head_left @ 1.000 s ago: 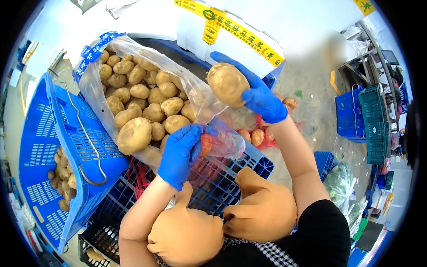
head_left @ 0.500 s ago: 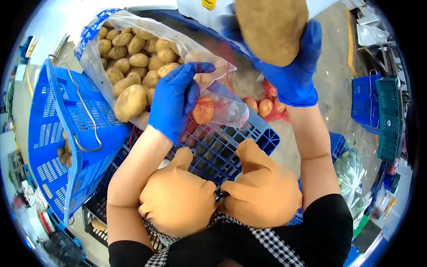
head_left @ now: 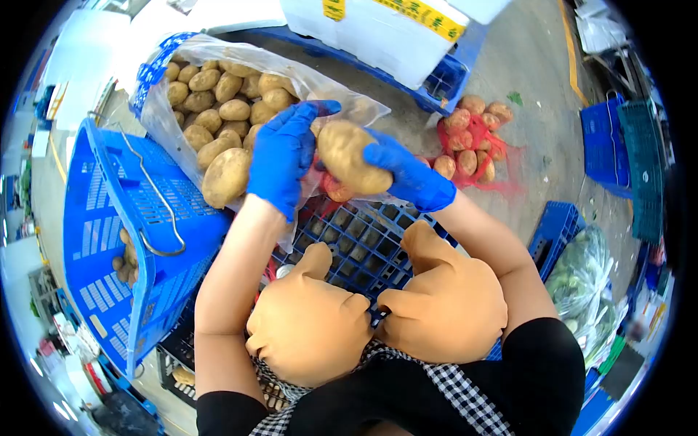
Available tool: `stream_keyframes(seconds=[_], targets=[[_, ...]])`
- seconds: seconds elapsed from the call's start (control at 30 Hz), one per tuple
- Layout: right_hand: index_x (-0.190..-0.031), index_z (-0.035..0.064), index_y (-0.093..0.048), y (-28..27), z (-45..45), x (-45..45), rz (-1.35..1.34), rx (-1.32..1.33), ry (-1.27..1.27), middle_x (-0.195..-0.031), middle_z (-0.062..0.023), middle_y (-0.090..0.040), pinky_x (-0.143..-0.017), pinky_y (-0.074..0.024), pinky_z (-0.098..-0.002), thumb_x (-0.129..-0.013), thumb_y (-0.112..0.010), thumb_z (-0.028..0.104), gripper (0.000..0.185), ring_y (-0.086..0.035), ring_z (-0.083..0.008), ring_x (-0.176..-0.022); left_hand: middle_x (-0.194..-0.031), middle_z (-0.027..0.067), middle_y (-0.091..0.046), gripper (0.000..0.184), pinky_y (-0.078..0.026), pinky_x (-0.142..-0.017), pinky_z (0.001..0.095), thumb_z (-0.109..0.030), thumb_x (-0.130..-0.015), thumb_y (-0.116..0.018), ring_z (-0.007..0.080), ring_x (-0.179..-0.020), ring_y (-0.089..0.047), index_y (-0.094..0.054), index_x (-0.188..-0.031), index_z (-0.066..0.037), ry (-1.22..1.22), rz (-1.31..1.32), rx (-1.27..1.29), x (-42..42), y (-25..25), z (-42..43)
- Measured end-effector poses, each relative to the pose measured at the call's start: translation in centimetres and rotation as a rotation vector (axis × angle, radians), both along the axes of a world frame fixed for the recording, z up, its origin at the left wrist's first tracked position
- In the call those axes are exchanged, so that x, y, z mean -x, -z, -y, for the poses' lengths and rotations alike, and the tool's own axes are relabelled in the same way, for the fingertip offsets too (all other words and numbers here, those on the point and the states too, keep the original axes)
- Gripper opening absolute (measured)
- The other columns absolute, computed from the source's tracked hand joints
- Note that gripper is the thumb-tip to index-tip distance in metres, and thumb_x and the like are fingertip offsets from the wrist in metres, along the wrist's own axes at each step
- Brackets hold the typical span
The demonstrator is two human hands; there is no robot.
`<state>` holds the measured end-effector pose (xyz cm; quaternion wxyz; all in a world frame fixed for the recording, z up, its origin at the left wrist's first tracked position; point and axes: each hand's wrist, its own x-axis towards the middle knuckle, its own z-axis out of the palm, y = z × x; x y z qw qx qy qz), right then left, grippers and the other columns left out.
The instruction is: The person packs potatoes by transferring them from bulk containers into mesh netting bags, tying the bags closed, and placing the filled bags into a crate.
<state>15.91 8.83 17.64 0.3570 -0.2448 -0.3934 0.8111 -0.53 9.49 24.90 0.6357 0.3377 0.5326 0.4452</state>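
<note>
A large tan potato (head_left: 354,157) is gripped in my right hand (head_left: 414,171), in a blue glove, near the middle of the view. Close to its left is my left hand (head_left: 282,156), also blue-gloved, with its fingers bent round the mouth of a red net bag (head_left: 334,187) that has potatoes in it. Part of that net is hidden behind the hands. Behind my left hand lies a clear plastic sack (head_left: 320,76) full of potatoes, with one big potato (head_left: 226,177) at its lower edge.
On the left stands a tilted blue basket (head_left: 109,291) with potatoes inside. Blue crates (head_left: 363,240) are below my hands. A filled red net (head_left: 472,142) lies on the floor at right. White foam boxes (head_left: 371,43) sit on a blue pallet at the back.
My right hand has come down and left from high in the view, bringing the large potato beside my left hand. My left hand has kept its hold on the net.
</note>
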Motion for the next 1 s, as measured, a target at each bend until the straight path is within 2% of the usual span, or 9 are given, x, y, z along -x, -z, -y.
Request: stream_keyframes(seconds=[0.13, 0.23, 0.47, 0.67, 0.7, 0.77, 0.8, 0.93, 1.0], targets=[[-0.12, -0.0008, -0.047, -1.3, 0.1, 0.0, 0.544, -0.408, -0.091, -0.105, -0.0133, -0.059, -0.081, -0.0449, -0.029, -0.073, -0.068, 0.036, 0.064, -0.057, -0.0199, -0.092, -0.053, -0.0086, -0.041, 0.025, -0.018, -0.039, 0.0162, -0.015, -0.09, -0.046, -0.0013, -0.042, -0.028, -0.062, -0.101, 0.0, 0.183, -0.415, -0.49, 0.9, 2.0, -0.4], [-0.119, 0.0008, -0.048, 2.3, -0.3, 1.1, 0.521, -0.439, 0.031, -0.107, -0.0135, -0.058, -0.083, -0.0442, -0.0293, -0.073, -0.067, 0.037, 0.061, -0.056, -0.0208, -0.094, -0.068, -0.0043, -0.053, 0.023, -0.023, -0.043, 0.0136, -0.012, -0.089, -0.046, -0.0007, -0.049, -0.037, -0.062, -0.098, 0.002, 0.242, -0.229, -0.003, -2.1, -0.5, 1.2], [-0.101, 0.0053, -0.055, -0.9, -0.6, -1.1, 1.151, -0.777, -0.116, -0.096, -0.0175, -0.06, -0.071, -0.0479, -0.0384, -0.085, -0.05, 0.03, 0.03, -0.059, -0.0343, -0.078, -0.084, -0.0023, -0.057, 0.025, -0.036, -0.056, 0.0148, -0.014, -0.088, -0.048, 0.0033, -0.064, -0.045, -0.06, -0.105, 0.0, 0.233, -0.026, -0.108, -4.5, -2.2, -0.6], [-0.112, 0.0128, -0.057, -4.8, -2.5, -12.7, 0.843, -0.669, -0.314, -0.098, -0.015, -0.061, -0.072, -0.0482, -0.0339, -0.086, -0.051, 0.033, 0.034, -0.061, -0.0291, -0.078, -0.135, 0.013, -0.037, 0.044, -0.024, -0.107, 0.0395, -0.026, -0.095, -0.036, 0.0245, -0.127, -0.033, -0.038, -0.129, 0.001, 0.051, 0.25, -0.139, -1.8, -7.4, -2.4], [-0.115, 0.0139, -0.057, -6.3, -2.2, -14.6, 0.742, -0.693, -0.278, -0.098, -0.0135, -0.062, -0.073, -0.0483, -0.0313, -0.086, -0.052, 0.031, 0.034, -0.062, -0.0252, -0.077, -0.11, 0.0104, -0.056, 0.042, -0.044, -0.087, 0.0299, -0.021, -0.096, -0.034, 0.0177, -0.102, -0.054, -0.034, -0.131, 0.001, -0.004, 0.166, -0.223, -4.6, -9.4, -1.8], [-0.112, 0.0087, -0.058, -7.8, -1.5, -16.9, 1.086, -0.93, -0.215, -0.097, -0.0117, -0.062, -0.077, -0.0483, -0.0305, -0.085, -0.055, 0.033, 0.037, -0.061, -0.0227, -0.081, -0.066, -0.0008, -0.05, 0.041, -0.039, -0.05, 0.0163, -0.014, -0.096, -0.033, 0.0038, -0.055, -0.048, -0.03, -0.134, 0.002, 0.683, 0.597, -0.307, -3.0, -9.1, -5.8], [-0.111, 0.0061, -0.059, -8.3, -1.3, -17.7, 1.261, -1.043, -0.173, -0.096, -0.0108, -0.062, -0.079, -0.0483, -0.0301, -0.084, -0.056, 0.034, 0.039, -0.061, -0.0215, -0.083, -0.051, -0.0058, -0.025, 0.039, -0.018, -0.036, 0.017, -0.009, -0.096, -0.032, 0.0007, -0.038, -0.019, -0.03, -0.133, 0.004, 0.352, 0.329, -0.252, -6.8, -11.7, -4.5], [-0.117, 0.0057, -0.056, -10.0, -1.9, -20.3, 0.672, -0.513, 0.474, -0.097, -0.0086, -0.063, -0.079, -0.0464, -0.0287, -0.081, -0.062, 0.015, 0.037, -0.059, -0.0161, -0.089, -0.055, -0.0049, -0.029, 0.039, -0.022, -0.04, 0.0152, -0.008, -0.094, -0.033, 0.001, -0.043, -0.026, -0.032, -0.131, 0.006, 0.629, 0.502, -0.301, -12.2, -11.6, -6.5], [-0.114, 0.0046, -0.057, -10.3, -0.8, -18.1, 0.863, -0.672, 0.448, -0.095, -0.0083, -0.063, -0.077, -0.0467, -0.0268, -0.082, -0.061, 0.013, 0.033, -0.059, -0.0144, -0.086, -0.057, -0.005, -0.03, 0.037, -0.023, -0.042, 0.0143, -0.008, -0.094, -0.032, 0.0019, -0.044, -0.028, -0.035, -0.13, 0.004, 0.671, 0.552, -0.268, -15.4, -11.9, -6.5]])
